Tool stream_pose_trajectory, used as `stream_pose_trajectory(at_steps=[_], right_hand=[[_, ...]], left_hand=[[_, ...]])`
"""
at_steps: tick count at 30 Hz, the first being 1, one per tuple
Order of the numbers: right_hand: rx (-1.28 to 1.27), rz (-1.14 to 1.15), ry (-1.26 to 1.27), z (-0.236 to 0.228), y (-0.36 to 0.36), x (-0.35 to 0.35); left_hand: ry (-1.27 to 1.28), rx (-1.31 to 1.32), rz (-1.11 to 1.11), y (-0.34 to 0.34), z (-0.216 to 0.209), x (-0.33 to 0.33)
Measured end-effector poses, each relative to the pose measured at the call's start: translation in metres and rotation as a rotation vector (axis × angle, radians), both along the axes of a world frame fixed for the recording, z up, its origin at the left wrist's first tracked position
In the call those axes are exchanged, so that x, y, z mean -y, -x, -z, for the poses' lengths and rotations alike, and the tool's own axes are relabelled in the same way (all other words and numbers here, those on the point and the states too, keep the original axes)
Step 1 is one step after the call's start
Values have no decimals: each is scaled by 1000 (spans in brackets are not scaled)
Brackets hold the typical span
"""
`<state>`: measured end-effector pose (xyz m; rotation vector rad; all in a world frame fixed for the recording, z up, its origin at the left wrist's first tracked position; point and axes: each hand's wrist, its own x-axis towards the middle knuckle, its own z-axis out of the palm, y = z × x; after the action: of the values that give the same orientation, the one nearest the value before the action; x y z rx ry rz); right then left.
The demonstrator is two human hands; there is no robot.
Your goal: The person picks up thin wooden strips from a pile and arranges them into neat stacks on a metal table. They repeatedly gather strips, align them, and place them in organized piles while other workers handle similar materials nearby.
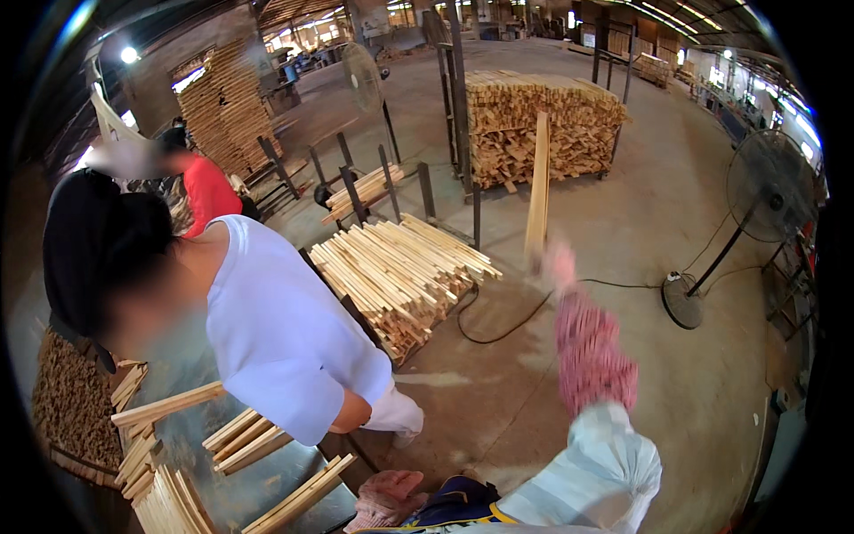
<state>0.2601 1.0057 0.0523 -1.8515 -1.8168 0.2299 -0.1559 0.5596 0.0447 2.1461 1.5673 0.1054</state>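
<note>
My right arm reaches far forward in a red-and-white patterned sleeve cuff. At its end, my right hand [559,264], smeared by motion, is closed at the lower end of a long, pale wooden board [539,182] that points upward. Close to my body at the lower edge, my left hand [391,494] is partly visible in pinkish covering. Its fingers look loosely apart, and I see nothing in them. Left of it, several wooden strips [301,495] lie on a metal-topped table [267,476].
A co-worker in a white shirt [285,329] stands at my left, another in red [211,189] beyond. Stacked strips [400,271] sit in a rack ahead. A large wood pile [544,125] stands farther back. A floor fan [772,198] is at right; a black cable [507,338] crosses the floor.
</note>
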Motion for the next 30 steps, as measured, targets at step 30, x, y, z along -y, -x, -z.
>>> stream_pose_trajectory(at_steps=[30], right_hand=[[622, -1819, 795, 258, 472, 597]], left_hand=[[97, 7, -888, 244, 25, 463]])
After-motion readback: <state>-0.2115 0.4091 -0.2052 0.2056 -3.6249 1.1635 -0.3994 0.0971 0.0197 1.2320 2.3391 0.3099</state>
